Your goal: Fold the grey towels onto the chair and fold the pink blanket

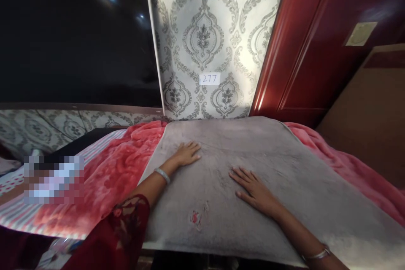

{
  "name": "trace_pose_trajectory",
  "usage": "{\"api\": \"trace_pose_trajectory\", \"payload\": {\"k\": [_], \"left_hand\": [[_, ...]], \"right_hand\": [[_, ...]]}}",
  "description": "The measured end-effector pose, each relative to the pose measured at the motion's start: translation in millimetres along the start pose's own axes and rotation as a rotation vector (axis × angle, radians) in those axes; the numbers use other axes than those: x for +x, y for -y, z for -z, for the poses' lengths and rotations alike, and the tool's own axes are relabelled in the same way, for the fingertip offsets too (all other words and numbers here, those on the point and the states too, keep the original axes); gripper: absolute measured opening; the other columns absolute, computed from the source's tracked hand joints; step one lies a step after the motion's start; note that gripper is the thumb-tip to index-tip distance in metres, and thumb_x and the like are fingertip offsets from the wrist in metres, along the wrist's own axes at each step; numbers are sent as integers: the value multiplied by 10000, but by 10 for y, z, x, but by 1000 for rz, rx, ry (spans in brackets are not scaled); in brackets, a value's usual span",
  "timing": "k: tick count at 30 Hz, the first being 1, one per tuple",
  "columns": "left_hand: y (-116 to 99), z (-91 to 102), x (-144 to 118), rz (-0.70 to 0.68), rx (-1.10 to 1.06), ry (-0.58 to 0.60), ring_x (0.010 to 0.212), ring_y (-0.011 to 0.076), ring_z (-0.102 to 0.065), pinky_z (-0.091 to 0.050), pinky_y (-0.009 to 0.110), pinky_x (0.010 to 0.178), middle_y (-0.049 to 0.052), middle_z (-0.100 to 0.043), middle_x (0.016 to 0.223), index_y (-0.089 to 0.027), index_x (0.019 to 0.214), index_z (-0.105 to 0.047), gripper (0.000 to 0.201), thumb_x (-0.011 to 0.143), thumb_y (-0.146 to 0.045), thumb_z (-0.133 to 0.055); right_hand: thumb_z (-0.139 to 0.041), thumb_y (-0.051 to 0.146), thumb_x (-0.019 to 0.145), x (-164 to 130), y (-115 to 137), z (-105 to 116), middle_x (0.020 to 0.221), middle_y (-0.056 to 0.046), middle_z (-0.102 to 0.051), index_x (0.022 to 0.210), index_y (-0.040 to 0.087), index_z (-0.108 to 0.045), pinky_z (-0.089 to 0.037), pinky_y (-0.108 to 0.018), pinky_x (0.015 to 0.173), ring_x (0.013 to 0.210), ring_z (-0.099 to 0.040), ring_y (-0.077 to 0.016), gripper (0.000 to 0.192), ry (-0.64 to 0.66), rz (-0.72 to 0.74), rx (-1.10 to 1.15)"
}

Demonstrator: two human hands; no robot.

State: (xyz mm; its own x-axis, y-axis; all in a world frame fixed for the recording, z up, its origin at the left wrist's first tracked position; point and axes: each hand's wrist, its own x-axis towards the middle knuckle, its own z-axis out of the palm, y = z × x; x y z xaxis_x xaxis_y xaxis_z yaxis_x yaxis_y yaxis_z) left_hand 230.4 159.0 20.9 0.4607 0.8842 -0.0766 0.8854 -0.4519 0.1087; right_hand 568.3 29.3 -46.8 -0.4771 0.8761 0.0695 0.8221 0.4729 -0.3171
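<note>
Surface: grey towel is laid flat over a pink blanket, covering most of the near area.
Left hand: left hand is pressed palm-down on the towel near its left edge, fingers stretched out flat and close together, nothing gripped.
Right hand: right hand is laid palm-down nearer the middle of the towel, fingers extended and slightly fanned, nothing gripped.
Towel vs fingers: towel is directly under both palms and all fingertips; no fold or edge is pinched. Left edge of towel is just beside the left wrist; far edge lies well past both hands.
Progress: towel is already spread out and looks mostly smooth; it is judged that spreading is done and only flattening is in hand. Faint creases are seen between the hands and towards the far right. No fold is made yet.
Mark: small red patch is seen on the towel near the front edge, between the two forearms.
Wrists: bangle is worn on the left wrist, another on the right.
Background: patterned wall with a label reading 277, dark screen at left, red door at right.
Left side: striped cloth beside the blanket; a blurred-out area is not readable.
</note>
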Motion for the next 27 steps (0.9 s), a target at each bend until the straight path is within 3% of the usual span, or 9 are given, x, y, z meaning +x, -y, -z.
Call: {"api": "trace_pose_trajectory", "payload": {"k": [3, 7, 13, 17, 21, 24, 27], "left_hand": [[-109, -142, 53, -42, -4, 2, 1583, 265, -150, -71, 548, 1265, 88, -217, 1700, -241, 1621, -278, 687, 1011, -553, -313], [44, -150, 66, -2, 1, -10, 1578, 270, -173, -82, 549, 1264, 85, -223, 1696, -246, 1618, -290, 708, 994, -575, -353], [538, -27, -91, 316, 38, -93, 1560, 374, -199, -180, 653, 1210, 168, -234, 1684, -159, 1604, -326, 704, 1002, -523, -302], [630, -47, -144, 412, 72, -150, 1556, 378, -209, -197, 624, 1216, 182, -266, 1676, -134, 1592, -351, 700, 1001, -506, -297], [609, -50, -114, 413, 91, -162, 1551, 360, -236, -221, 618, 1213, 169, -290, 1668, -155, 1586, -373, 695, 987, -503, -320], [628, -35, -94, 410, 96, -146, 1557, 359, -215, -217, 618, 1214, 157, -266, 1680, -166, 1599, -349, 711, 981, -512, -286], [711, -49, -76, 396, 96, -133, 1559, 367, -203, -217, 623, 1211, 149, -235, 1693, -169, 1613, -314, 748, 964, -534, -245]], "right_hand": [[-379, 688, 1004, -1, 21, 30, 1695, -9, -189, 1604, 377, -300, -118, -641, 1245, 1572, -108, -316, 680, 14, -3, 11], [-393, 683, 1003, 1, 33, 51, 1696, -13, -188, 1599, 378, -313, -118, -641, 1244, 1572, -112, -317, 675, 7, 1, 32], [-390, 707, 994, -13, 63, 56, 1697, -10, -184, 1599, 375, -315, -88, -629, 1249, 1576, -97, -305, 694, 13, -15, 57], [-439, 705, 977, 12, 12, 86, 1666, -45, -297, 1566, 342, -417, -170, -617, 1240, 1553, -209, -321, 692, -32, 15, 97], [-367, 570, 1039, 275, -59, 272, 1544, -110, -507, 1511, 245, -522, -330, -519, 1200, 1440, -448, -289, 593, -179, -24, 85], [-353, 493, 1049, 619, -53, 429, 1617, -113, -398, 1574, 237, -423, -294, -554, 1211, 1496, -357, -303, 589, -226, -140, -31], [-357, 499, 1046, 915, -66, 475, 1678, -83, -263, 1601, 271, -361, -216, -613, 1223, 1550, -222, -315, 601, -145, -191, -117]]}}
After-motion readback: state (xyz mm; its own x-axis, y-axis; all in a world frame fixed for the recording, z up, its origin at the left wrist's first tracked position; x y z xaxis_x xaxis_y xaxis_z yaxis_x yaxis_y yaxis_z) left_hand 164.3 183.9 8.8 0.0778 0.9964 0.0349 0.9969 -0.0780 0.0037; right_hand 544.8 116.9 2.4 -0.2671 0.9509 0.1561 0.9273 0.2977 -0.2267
